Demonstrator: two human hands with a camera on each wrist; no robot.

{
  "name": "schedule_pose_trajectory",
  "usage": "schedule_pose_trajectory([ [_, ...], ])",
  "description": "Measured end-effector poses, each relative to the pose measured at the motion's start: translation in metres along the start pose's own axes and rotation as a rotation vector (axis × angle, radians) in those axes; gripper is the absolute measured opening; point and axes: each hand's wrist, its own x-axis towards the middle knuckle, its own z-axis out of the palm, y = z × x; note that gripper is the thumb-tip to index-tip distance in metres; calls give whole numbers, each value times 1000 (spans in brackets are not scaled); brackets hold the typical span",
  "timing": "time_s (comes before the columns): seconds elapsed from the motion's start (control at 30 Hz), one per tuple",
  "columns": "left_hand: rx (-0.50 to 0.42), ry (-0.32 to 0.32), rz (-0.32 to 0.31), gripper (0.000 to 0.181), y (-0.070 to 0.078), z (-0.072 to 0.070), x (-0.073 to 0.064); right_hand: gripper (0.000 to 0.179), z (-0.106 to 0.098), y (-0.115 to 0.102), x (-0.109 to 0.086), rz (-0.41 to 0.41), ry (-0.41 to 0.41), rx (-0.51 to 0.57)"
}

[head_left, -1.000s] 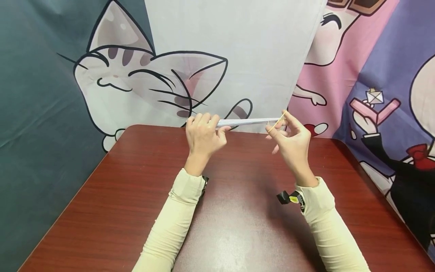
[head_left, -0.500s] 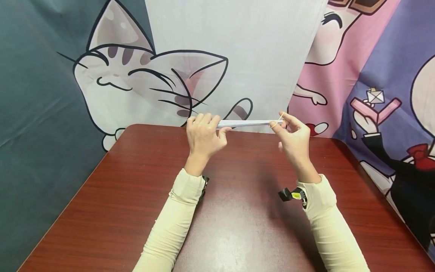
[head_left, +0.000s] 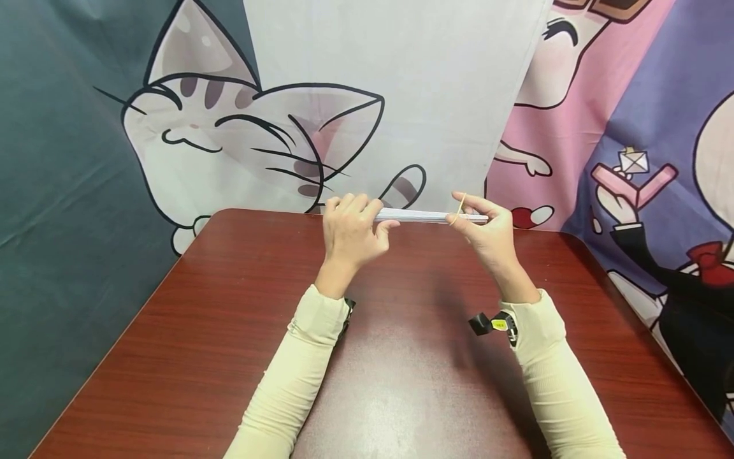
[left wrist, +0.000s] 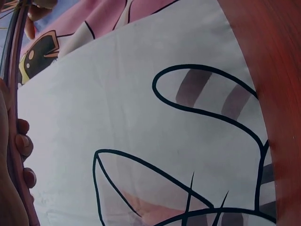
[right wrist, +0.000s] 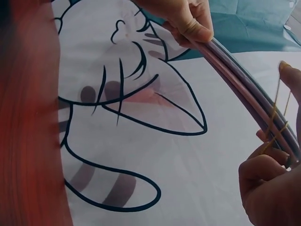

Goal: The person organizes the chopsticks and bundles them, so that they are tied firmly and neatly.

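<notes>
My left hand (head_left: 352,236) grips one end of a long, thin, pale bundle (head_left: 413,215), held level above the far part of the table. In the right wrist view the bundle (right wrist: 242,77) shows as several slim lengths side by side, pinkish and bluish; their exact kind is unclear. A yellow rubber band (head_left: 461,205) is looped about the bundle near its right end. The thumb and fingers of my right hand (head_left: 490,233) stretch this band. Right wrist view: strands of the band (right wrist: 276,99) cross the bundle and run up to a fingertip.
A dark red wooden table (head_left: 229,331) lies below both hands. Behind it hangs a cloth backdrop (head_left: 447,83) with cartoon figures. A small dark camera (head_left: 499,325) is strapped at the right wrist.
The right hand and rubber band have shifted left along the bundle, whose right end now shows beyond the band. The bundle and left hand have moved slightly right, and the bundle's right end is lower.
</notes>
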Motion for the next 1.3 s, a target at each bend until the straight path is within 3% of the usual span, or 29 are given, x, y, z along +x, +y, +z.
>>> schedule_pose_trajectory([
  [0.13, 6, -3, 8, 39, -1, 1, 0, 48, -2, 2, -1, -24, -40, -50],
  [0.4, -13, 11, -11, 39, -9, -1, -1, 52, -2, 2, -1, -50, -109, -19],
  [0.73, -31, 28, 26, 39, -10, -1, 0, 48, 0, -14, -3, -93, -105, -68],
  [0.87, -24, 23, 19, 40, -9, -2, -1, 47, 6, -27, -10, -228, -96, -207],
  [1.07, -14, 12, 3, 40, -8, -1, -2, 41, 17, -35, -20, -537, -88, -450],
  [1.17, -2, 8, -14, 40, -9, 0, -3, 38, 24, -35, -25, -676, -60, -503],
  [1.3, 11, -16, -34, 41, -10, 1, -5, 38, 28, -28, -28, -749, -5, -497],
])
